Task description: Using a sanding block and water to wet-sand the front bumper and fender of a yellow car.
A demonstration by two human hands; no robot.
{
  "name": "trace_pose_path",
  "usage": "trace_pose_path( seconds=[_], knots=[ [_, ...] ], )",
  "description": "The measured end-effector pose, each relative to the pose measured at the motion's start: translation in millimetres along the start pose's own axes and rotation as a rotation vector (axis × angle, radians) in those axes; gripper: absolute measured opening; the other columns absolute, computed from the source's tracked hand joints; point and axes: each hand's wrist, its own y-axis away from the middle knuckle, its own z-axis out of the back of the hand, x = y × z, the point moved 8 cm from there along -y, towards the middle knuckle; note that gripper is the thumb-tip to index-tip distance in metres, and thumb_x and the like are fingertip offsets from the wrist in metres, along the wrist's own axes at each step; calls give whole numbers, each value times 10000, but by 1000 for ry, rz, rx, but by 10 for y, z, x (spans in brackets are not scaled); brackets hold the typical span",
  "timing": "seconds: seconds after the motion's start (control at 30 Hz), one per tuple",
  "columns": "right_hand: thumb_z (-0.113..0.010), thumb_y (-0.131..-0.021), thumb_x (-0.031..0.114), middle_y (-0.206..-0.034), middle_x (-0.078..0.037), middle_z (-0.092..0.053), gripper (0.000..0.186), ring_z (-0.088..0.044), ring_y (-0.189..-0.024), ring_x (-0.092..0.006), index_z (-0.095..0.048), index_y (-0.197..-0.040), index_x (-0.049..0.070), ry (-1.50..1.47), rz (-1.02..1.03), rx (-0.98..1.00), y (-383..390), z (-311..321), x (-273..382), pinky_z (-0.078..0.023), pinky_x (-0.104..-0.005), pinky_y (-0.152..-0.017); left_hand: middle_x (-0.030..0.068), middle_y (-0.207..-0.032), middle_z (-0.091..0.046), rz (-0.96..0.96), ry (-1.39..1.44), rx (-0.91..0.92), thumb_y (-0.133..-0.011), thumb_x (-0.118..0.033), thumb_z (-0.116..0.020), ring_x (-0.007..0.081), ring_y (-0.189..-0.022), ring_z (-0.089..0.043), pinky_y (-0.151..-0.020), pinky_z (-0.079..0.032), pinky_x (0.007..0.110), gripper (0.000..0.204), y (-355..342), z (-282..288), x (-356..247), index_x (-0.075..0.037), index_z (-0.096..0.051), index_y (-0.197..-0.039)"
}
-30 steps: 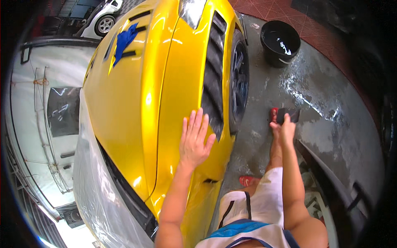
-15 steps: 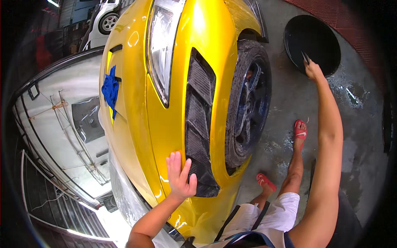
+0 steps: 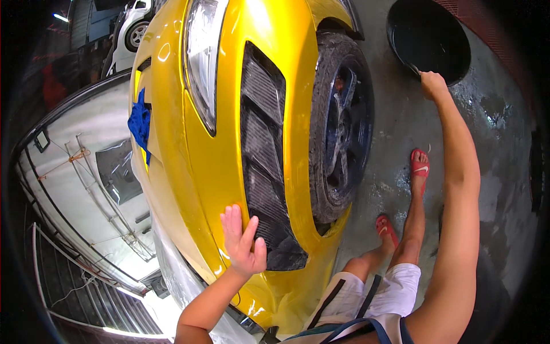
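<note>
My left hand [image 3: 243,241] lies on the yellow car body [image 3: 203,178] with its fingers apart, beside a black carbon-look vent insert [image 3: 262,149]. My right hand [image 3: 433,86] is stretched out to the near rim of a black bucket [image 3: 435,34], closed on a thin, dark, flat pad, seen edge-on and partly hidden by my fingers. Right of the vent is the front wheel [image 3: 341,129], above it a headlight [image 3: 203,51]. A blue cloth [image 3: 139,126] rests on the car's left part.
Wet grey floor [image 3: 495,149] under my feet in red slides [image 3: 419,169]; red grid mat [image 3: 498,57] at upper right. Clear plastic sheeting [image 3: 172,269] hangs along the yellow car. A large white vehicle body [image 3: 80,206] is at left, a white car [image 3: 123,54] behind.
My right hand has moved from beside my legs up and forward to the bucket, still holding the dark pad. My left hand stays on the car, and the view has shifted.
</note>
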Motion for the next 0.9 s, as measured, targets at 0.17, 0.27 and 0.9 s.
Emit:
trace_pose_path(
  seconds=[0.17,0.27,0.9],
  knots=[
    [-598,-953,124,-918,-181,-757,170,-756,-865,-337,-756,-1007,95,111,118,41,494,-152,171,-609,-447,-773,359,-1598,-319,-27,-8,-19,-917,-94,-539,488,-1523,-278,-1244,-108,576,498,-99,34,-37,55,-552,-1392],
    [-605,-934,112,-903,-178,-755,160,-756,-847,-333,-759,-979,103,128,136,15,808,-331,156,-611,-438,-747,329,-1617,-311,-38,-14,-18,-934,-105,-546,464,-1538,-257,-1247,-118,560,495,-140,-37,-40,43,-546,-1407],
    [-648,-957,440,-928,-240,-746,468,-740,-825,-416,-722,-974,-21,-134,182,521,2516,-1230,94,-599,-491,-702,348,-1639,-227,-23,-49,2,-904,-47,-581,478,-1550,-207,-1249,-109,556,520,-137,-113,-61,56,-524,-1410]
  ],
)
